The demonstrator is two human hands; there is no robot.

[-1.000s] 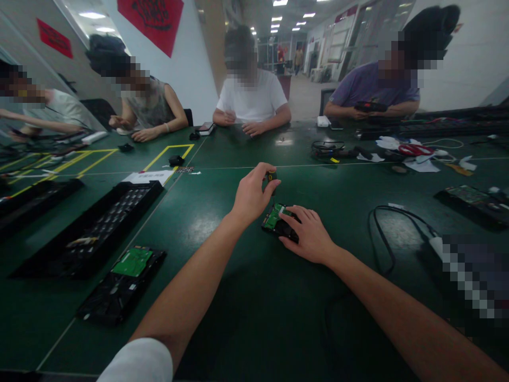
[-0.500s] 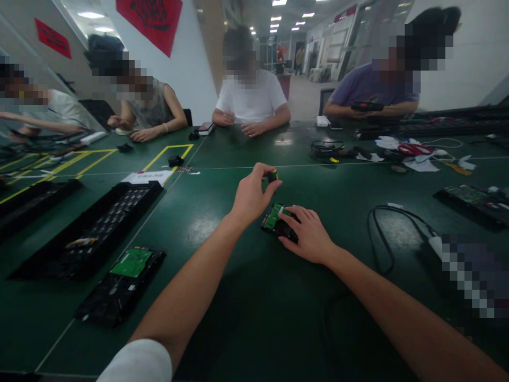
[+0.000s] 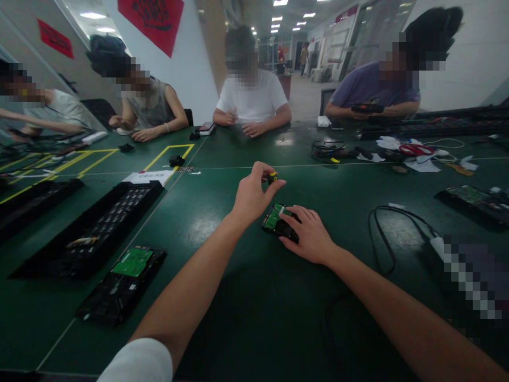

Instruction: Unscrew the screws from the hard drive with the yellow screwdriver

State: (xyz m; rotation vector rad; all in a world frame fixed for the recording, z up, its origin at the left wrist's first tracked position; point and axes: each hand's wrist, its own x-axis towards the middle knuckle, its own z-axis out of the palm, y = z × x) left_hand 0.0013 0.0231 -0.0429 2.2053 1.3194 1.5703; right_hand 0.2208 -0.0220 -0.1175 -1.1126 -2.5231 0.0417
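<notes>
My left hand (image 3: pixel 255 192) pinches a small black and yellow piece (image 3: pixel 272 178) between thumb and fingers, above the far end of a hard drive. That drive (image 3: pixel 274 217), black with a green circuit board, lies on the dark green table (image 3: pixel 222 329). My right hand (image 3: pixel 308 231) rests over the drive's right side, fingers curled onto it and covering part of it. Whatever lies under the right palm is hidden. A second drive in a black frame (image 3: pixel 123 286), its green board facing up, lies to the left of my left forearm.
Long black trays (image 3: pixel 95 233) lie at the left. Black cable (image 3: pixel 374 228) loops at the right, near another board unit (image 3: pixel 471 204). Wires, paper scraps and a red coil (image 3: pixel 415 150) are at the back right. Several people sit across the table.
The small black and yellow piece has turned a little between the fingers of my left hand. My right hand and the drive look the same.
</notes>
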